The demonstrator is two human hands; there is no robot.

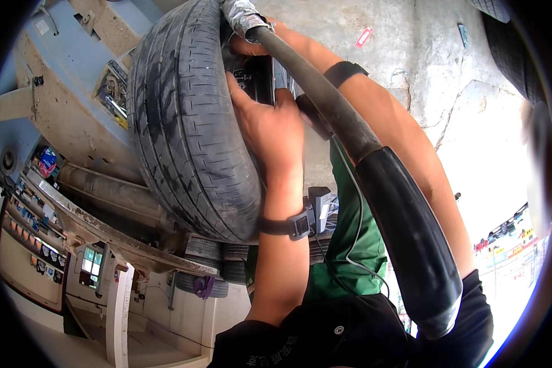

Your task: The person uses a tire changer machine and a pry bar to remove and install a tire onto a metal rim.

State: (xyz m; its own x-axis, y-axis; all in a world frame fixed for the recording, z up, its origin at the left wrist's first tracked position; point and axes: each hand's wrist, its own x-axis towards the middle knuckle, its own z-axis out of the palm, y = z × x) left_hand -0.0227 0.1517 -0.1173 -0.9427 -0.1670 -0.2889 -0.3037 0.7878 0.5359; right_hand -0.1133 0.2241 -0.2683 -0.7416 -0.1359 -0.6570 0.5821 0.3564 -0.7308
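Observation:
A large black tyre [187, 116] with worn tread stands upright at centre left. My left hand [270, 126] is at its right side, fingers curled around the lower end of a dark, flat, rectangular thing [260, 83] that looks like a phone. My right hand [249, 46] is closed at the far end of that thing, close to the tyre's sidewall; most of its fingers are hidden. Across my right forearm runs a thick bar [316, 86] with a long black grip [405, 239]. Silver foil [242, 15] wraps the bar's far end.
A blue-grey machine body [73, 43] stands at the left with a small parts tray [113, 92]. More tyres [202, 285] lie below, beside a metal ledge [129, 239]. A red tag [364, 37] lies on the cracked concrete floor [417, 67]. Another tyre [512, 58] stands far right.

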